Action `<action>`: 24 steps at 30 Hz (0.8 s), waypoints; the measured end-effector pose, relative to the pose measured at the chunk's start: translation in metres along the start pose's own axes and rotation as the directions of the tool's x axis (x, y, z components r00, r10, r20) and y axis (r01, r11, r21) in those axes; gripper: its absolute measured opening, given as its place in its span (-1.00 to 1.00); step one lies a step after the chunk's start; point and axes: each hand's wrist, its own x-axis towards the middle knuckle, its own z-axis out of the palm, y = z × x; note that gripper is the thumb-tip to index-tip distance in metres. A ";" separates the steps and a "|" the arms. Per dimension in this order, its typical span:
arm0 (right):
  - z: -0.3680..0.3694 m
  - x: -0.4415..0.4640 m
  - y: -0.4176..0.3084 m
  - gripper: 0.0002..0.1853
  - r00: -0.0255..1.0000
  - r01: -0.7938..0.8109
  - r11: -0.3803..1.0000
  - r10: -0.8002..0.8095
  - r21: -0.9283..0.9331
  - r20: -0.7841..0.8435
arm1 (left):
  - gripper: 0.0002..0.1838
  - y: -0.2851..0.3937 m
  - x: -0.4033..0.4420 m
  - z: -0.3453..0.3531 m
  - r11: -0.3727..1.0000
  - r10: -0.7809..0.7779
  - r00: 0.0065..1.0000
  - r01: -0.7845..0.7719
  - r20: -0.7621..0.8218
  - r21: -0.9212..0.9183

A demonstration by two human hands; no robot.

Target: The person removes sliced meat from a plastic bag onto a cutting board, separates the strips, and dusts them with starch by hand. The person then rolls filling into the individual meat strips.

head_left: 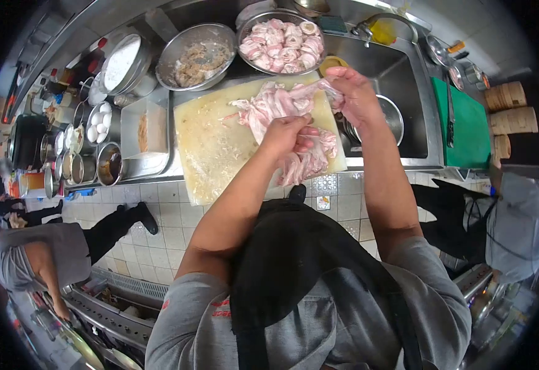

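Thin, pale pink and white slices of raw meat [270,106] lie in a loose, folded heap on the yellowed cutting board [211,145]. My right hand [354,95] pinches the end of one slice and holds it raised over the board's right side. Lower down, my left hand [290,134] rests on the heap with curled fingers; what they grip, if anything, is hidden. Behind the board, a steel bowl [243,52] is full of rolled meat pieces [281,44]. Beside it, another metal bowl [169,73] contains a greyish-brown minced mixture [200,63].
Right of the board is a sink [405,92] with a round steel pan [393,117] in it. A knife [450,117] lies on a green board [470,132]. Eggs [101,122] and containers crowd the left. Other people [41,253] stand on both sides.
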 end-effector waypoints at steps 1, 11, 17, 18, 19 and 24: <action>0.005 -0.001 -0.003 -0.80 0.999 0.040 0.999 -0.040 0.006 -0.018 | -0.45 0.004 -0.002 0.001 1.000 0.002 0.999 -0.001 0.052 -0.021; 0.090 -0.060 -0.055 -0.80 0.977 0.178 0.980 -0.166 -0.089 0.133 | -0.44 0.065 -0.037 0.000 0.746 0.297 0.927 -0.077 0.227 -0.662; 0.130 -0.075 -0.025 -0.88 0.978 0.153 0.960 -0.113 -0.235 0.177 | -0.64 0.079 -0.049 -0.076 0.839 0.304 0.952 -0.245 0.045 -0.485; 0.134 -0.073 -0.014 -0.88 0.976 0.156 0.959 -0.114 -0.236 0.183 | -0.67 0.079 -0.051 -0.091 0.864 0.290 0.957 -0.269 -0.017 -0.426; 0.140 -0.072 -0.001 -0.89 0.978 0.104 0.968 -0.057 -0.229 0.203 | -0.67 0.076 -0.048 -0.108 0.862 0.294 0.956 -0.273 -0.018 -0.426; 0.149 -0.060 0.081 -0.88 0.971 -0.074 0.946 0.141 -0.315 0.195 | -0.76 0.056 -0.034 -0.177 0.928 0.160 0.965 -0.219 -0.205 -0.303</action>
